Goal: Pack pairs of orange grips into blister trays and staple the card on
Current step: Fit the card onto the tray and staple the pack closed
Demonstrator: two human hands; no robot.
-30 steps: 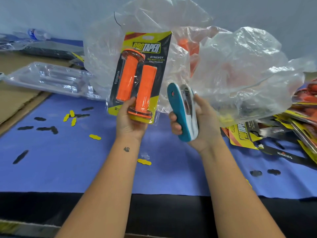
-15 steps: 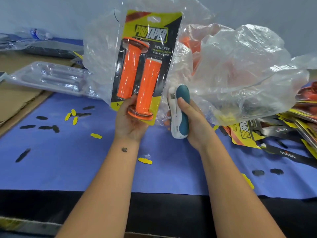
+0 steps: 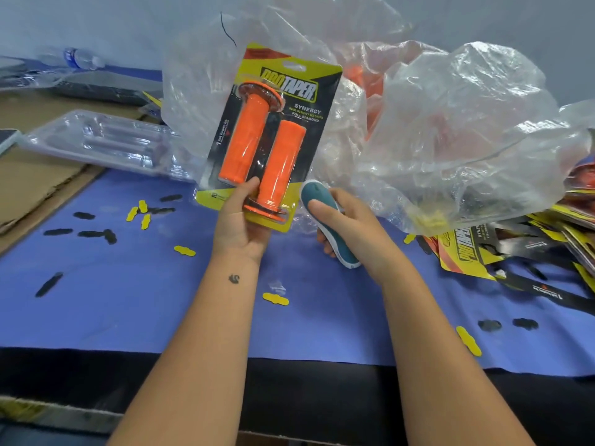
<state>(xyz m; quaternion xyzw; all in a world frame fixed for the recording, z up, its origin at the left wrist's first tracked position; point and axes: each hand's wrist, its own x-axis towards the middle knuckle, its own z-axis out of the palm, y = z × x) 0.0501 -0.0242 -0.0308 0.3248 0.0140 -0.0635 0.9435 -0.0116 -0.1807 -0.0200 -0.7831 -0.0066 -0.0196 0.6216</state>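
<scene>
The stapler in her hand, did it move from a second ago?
Yes. The right hand turned the stapler teal side up and brought its nose to the lower right edge of the grip pack. The left hand tilted the pack but still holds its bottom.

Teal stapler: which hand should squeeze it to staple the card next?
The right hand, probably. It already grips the teal and white stapler beside the yellow card blister pack of orange grips, while the left hand is busy holding that pack up.
</scene>
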